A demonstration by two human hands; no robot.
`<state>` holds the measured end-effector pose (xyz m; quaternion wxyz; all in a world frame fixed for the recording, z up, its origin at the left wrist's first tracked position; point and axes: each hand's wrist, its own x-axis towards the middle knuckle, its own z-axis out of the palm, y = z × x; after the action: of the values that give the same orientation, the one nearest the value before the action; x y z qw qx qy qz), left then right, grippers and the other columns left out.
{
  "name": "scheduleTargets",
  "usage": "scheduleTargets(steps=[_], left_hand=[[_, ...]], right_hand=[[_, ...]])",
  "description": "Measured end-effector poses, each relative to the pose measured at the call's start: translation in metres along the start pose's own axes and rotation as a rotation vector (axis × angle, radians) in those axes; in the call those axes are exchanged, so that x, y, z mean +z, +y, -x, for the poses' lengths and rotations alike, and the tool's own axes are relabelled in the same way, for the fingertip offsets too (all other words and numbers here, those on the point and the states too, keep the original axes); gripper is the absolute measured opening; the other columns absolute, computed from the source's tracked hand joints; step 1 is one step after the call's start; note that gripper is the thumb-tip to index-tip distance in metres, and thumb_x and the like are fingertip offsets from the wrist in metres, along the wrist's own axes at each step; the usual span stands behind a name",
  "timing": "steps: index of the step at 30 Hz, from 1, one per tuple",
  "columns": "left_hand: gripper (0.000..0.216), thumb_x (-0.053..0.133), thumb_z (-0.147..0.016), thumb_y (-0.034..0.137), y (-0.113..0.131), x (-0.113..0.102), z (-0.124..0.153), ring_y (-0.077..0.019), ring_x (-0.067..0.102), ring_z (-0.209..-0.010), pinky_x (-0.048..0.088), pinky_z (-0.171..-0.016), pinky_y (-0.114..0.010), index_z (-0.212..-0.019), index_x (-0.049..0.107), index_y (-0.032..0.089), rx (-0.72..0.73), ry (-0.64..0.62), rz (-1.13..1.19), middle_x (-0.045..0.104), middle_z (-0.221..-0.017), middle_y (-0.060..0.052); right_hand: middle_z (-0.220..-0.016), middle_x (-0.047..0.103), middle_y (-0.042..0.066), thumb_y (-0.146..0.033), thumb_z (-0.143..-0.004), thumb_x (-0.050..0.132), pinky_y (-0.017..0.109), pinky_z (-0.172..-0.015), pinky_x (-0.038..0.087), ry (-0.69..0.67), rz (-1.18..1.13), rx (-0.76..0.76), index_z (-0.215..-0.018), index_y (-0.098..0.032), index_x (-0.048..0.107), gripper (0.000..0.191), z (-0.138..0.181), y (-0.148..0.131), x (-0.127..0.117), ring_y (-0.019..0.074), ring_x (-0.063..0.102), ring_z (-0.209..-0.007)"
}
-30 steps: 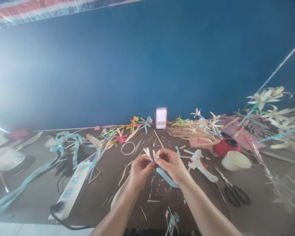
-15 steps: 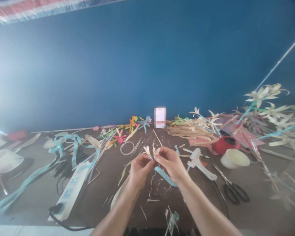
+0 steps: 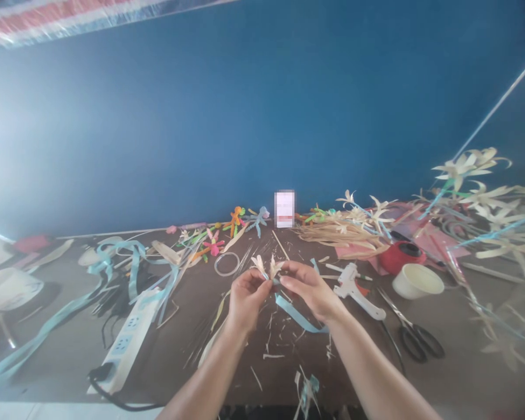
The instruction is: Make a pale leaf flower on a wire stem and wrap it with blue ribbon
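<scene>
My left hand (image 3: pixel 244 296) and my right hand (image 3: pixel 308 289) meet above the middle of the brown table (image 3: pixel 170 344). Both pinch a small cream straw flower (image 3: pixel 266 266) whose petals stick up between the fingertips. A light blue ribbon (image 3: pixel 298 315) trails from under my right hand down toward the table. Straw scraps (image 3: pixel 273 341) lie scattered below the hands.
A white glue gun (image 3: pixel 357 289) and black scissors (image 3: pixel 413 335) lie right of my hands, near a white cup (image 3: pixel 417 281) and red tape roll (image 3: pixel 401 256). A power strip (image 3: pixel 129 335) and blue ribbons (image 3: pixel 126 262) lie left. Finished straw flowers (image 3: pixel 476 192) stand at right.
Both hands have lifted slightly and my right hand has shifted a little right, stretching the blue ribbon out. The flower stays pinched between them.
</scene>
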<state>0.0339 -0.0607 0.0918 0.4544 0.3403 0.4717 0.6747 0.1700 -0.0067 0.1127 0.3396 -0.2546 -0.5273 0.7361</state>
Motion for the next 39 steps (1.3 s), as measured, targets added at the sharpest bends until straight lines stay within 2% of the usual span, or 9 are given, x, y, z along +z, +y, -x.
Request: scheduleTargets(steps=[3,9,14,17,23,30,33,36,39], left_hand=[[0.014,0.069,-0.065,0.018,0.003,-0.001,-0.003,-0.0101,0.057,-0.057,0.047,-0.06,-0.023,-0.068,0.056,0.015,-0.013,-0.013,-0.024,0.062,-0.063,0.002],[0.014,0.07,-0.064,0.021,0.006,-0.002,-0.007,-0.0112,0.057,-0.056,0.046,-0.06,-0.024,-0.068,0.057,0.015,-0.012,-0.042,-0.091,0.061,-0.06,0.002],[0.012,0.067,-0.066,0.021,0.007,-0.005,-0.009,-0.0112,0.058,-0.056,0.045,-0.058,-0.023,-0.069,0.057,0.015,0.002,-0.023,-0.199,0.061,-0.06,0.003],[0.011,0.067,-0.067,0.021,0.007,-0.006,-0.01,-0.0114,0.058,-0.055,0.044,-0.057,-0.022,-0.07,0.057,0.016,0.005,-0.015,-0.242,0.061,-0.058,0.003],[0.011,0.067,-0.065,0.02,0.006,-0.003,-0.011,-0.0123,0.059,-0.057,0.045,-0.058,-0.023,-0.068,0.058,0.015,0.041,0.009,-0.262,0.062,-0.059,0.002],[0.011,0.066,-0.066,0.022,0.008,-0.003,-0.011,-0.0149,0.061,-0.06,0.046,-0.061,-0.025,-0.07,0.059,0.015,0.062,0.023,-0.278,0.063,-0.062,0.0],[0.011,0.066,-0.066,0.023,0.008,-0.005,-0.012,-0.0154,0.061,-0.061,0.046,-0.062,-0.026,-0.071,0.059,0.016,0.065,0.039,-0.284,0.064,-0.062,-0.001],[0.01,0.065,-0.067,0.023,0.007,-0.007,-0.014,-0.0144,0.06,-0.058,0.045,-0.06,-0.025,-0.07,0.06,0.016,0.08,0.045,-0.346,0.064,-0.06,0.0],[0.009,0.066,-0.066,0.023,0.007,-0.006,-0.014,-0.0131,0.057,-0.056,0.043,-0.056,-0.022,-0.07,0.062,0.016,0.1,0.046,-0.411,0.062,-0.06,0.0]], right_hand=[[-0.053,0.047,-0.006,-0.032,-0.076,0.057,0.02,-0.044,0.028,-0.014,0.079,0.058,-0.085,-0.019,0.063,0.016,-0.002,0.001,-0.005,0.0069,0.037,-0.044],[-0.068,0.062,0.0,-0.031,-0.072,0.061,0.024,-0.061,0.038,0.027,0.204,-0.015,-0.073,-0.017,0.064,0.014,-0.008,0.003,-0.005,0.013,0.054,-0.064],[-0.054,0.051,-0.005,-0.03,-0.07,0.062,0.022,-0.052,0.032,0.118,0.414,-0.044,-0.064,-0.017,0.058,0.015,-0.006,-0.005,-0.009,0.0097,0.044,-0.053],[-0.052,0.047,-0.006,-0.03,-0.069,0.061,0.021,-0.05,0.029,0.133,0.425,-0.043,-0.063,-0.017,0.056,0.015,-0.003,-0.01,-0.008,0.0088,0.04,-0.05],[-0.054,0.048,-0.005,-0.026,-0.069,0.06,0.021,-0.049,0.029,0.164,0.388,-0.076,-0.065,-0.017,0.057,0.01,0.002,-0.015,0.002,0.0087,0.04,-0.05],[-0.053,0.047,-0.005,-0.023,-0.071,0.057,0.021,-0.049,0.03,0.186,0.493,-0.121,-0.064,-0.018,0.055,0.008,0.005,-0.016,0.002,0.0088,0.04,-0.049],[-0.055,0.051,-0.004,-0.024,-0.072,0.056,0.022,-0.05,0.032,0.169,0.606,-0.128,-0.065,-0.019,0.054,0.009,0.011,-0.018,0.002,0.0102,0.044,-0.051],[-0.066,0.058,-0.003,-0.021,-0.071,0.057,0.024,-0.057,0.035,0.113,0.806,-0.172,-0.073,-0.022,0.056,0.002,0.022,-0.025,0.006,0.0134,0.051,-0.06],[-0.077,0.061,0.0,-0.009,-0.069,0.054,0.028,-0.068,0.035,0.06,1.046,-0.307,-0.079,-0.023,0.056,0.017,0.028,-0.038,0.012,0.0169,0.054,-0.074]])
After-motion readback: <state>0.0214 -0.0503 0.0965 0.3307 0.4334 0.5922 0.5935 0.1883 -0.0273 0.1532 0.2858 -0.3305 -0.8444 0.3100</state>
